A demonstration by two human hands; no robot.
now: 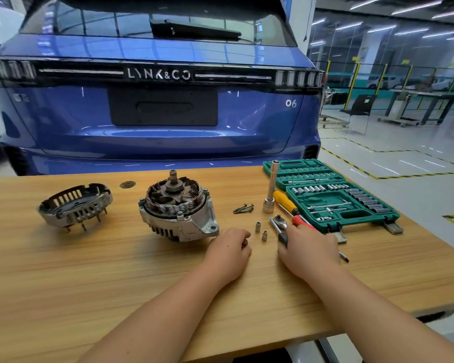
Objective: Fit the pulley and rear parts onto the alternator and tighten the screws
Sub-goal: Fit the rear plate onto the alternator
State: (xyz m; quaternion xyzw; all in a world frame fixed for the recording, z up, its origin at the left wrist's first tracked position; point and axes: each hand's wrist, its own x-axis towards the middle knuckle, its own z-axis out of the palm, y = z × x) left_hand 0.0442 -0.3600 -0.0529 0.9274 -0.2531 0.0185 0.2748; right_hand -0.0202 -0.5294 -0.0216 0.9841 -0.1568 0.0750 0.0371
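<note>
Wooden workbench behind a blue car lettered LYNK&CO and 06, alternator just left of the loosely curled, seemingly empty left hand, right hand grasping a ratchet, rear cover far left

Both bare forearms reach forward, palms down. Left hand loosely curled, knuckles up, nothing visibly held. Right hand just beside it, to its right, back up, fingers bent down over a tool handle.
</note>
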